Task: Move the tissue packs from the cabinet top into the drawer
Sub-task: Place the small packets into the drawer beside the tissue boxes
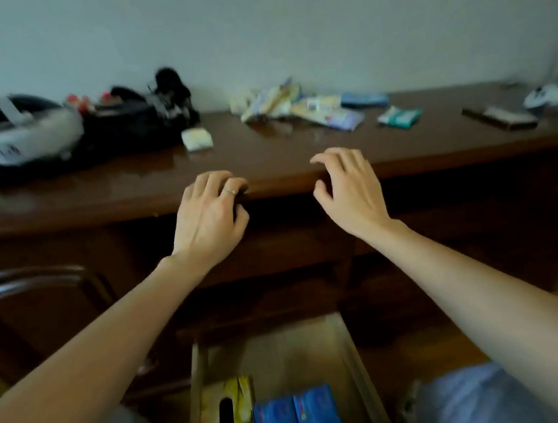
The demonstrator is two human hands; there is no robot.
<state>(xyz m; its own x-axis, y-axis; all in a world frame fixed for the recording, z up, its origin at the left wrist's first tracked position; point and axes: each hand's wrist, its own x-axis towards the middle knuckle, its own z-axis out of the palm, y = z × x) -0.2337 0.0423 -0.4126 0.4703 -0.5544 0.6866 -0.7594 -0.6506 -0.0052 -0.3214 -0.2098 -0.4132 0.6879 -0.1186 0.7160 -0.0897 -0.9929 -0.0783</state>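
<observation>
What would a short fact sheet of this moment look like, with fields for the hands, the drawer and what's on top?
left hand: empty, fingers curled at the cabinet top's front edge
right hand: empty, fingers spread, reaching toward the top
cabinet top: dark glossy wood
tissue packs: loose pile near the wall, not yet moved
single pack: lies apart, left of the pile
green pack: right of the pile
drawer: pulled open below
in drawer: yellow tissue box, blue packs beside it
</observation>
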